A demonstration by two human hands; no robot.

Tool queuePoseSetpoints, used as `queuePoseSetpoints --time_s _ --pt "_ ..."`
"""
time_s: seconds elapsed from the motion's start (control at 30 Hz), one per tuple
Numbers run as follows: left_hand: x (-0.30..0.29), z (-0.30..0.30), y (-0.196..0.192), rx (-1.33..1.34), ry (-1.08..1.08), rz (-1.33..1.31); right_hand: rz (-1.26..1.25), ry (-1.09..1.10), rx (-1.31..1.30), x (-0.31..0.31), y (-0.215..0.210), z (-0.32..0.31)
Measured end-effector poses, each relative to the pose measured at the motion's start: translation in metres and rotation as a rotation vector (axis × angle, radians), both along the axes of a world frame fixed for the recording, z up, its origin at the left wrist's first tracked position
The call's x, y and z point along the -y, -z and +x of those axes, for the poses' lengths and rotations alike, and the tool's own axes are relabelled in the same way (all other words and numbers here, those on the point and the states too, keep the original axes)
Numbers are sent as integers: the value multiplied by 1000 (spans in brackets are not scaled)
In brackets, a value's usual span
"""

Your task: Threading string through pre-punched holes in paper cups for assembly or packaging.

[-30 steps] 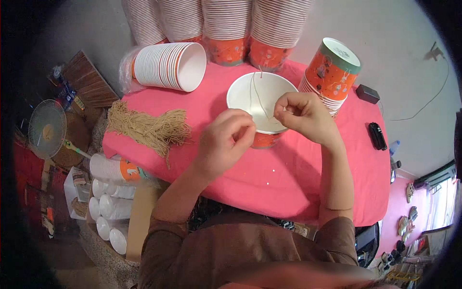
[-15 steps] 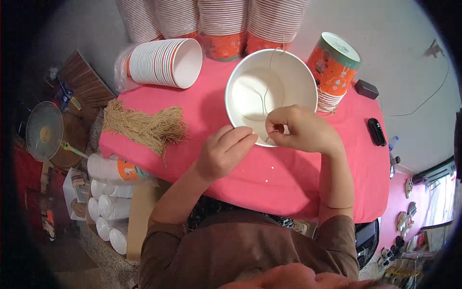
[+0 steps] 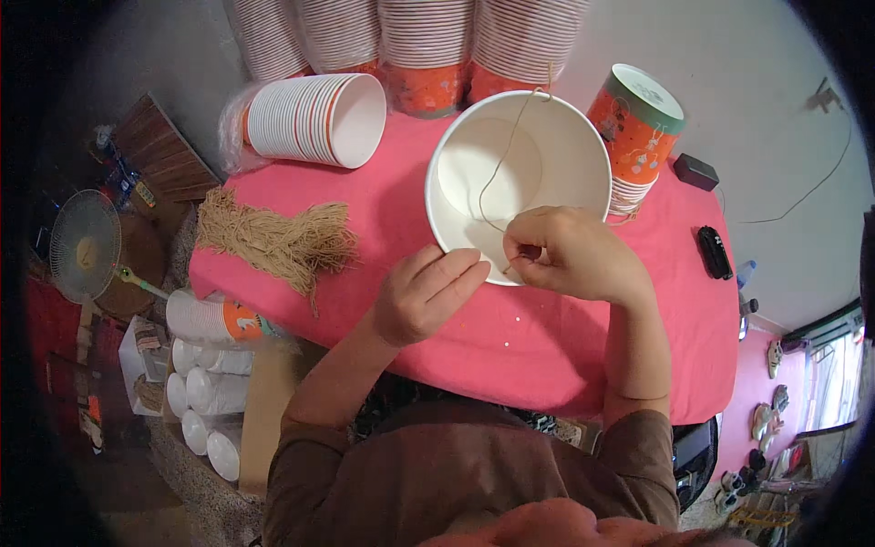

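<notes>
A large white paper bucket (image 3: 574, 150) stands tilted toward me on the pink-covered table, its open mouth showing a bare white inside. At the near rim, my left hand (image 3: 424, 296) is closed on the bucket's edge, thumb hidden. My right hand (image 3: 574, 255) dips into the mouth beside it, thumb and forefinger pinching a thin tan string (image 3: 500, 164). From that pinch the string curves up through the inside to the far rim, where its other end passes the wall. A bundle of loose tan strings (image 3: 273, 235) lies to the left.
Nested buckets (image 3: 292, 118) lie on their side at back left; wrapped stacks (image 3: 427, 46) stand behind. An upside-down orange stack (image 3: 636, 132) is right, near a black box (image 3: 695, 171) and a black object (image 3: 714, 252). A carton (image 3: 273, 410) of white cups sits lower left.
The bucket's mouth has tipped slightly more toward me. The string inside now hangs in a single wider curve. Both hands stay nearly in place.
</notes>
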State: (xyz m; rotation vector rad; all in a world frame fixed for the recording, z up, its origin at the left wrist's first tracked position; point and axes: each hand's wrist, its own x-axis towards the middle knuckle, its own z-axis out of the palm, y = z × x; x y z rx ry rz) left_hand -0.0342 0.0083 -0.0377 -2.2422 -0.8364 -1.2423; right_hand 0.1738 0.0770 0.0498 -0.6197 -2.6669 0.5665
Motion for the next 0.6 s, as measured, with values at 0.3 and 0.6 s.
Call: queuePoseSetpoints --time_s 0.3,0.6 --pt "0 1 1 -9 -2 1 15 -37 -26 -2 5 2" --pt "0 2 -1 -16 -4 -2 -7 -33 15 -2 6 1"
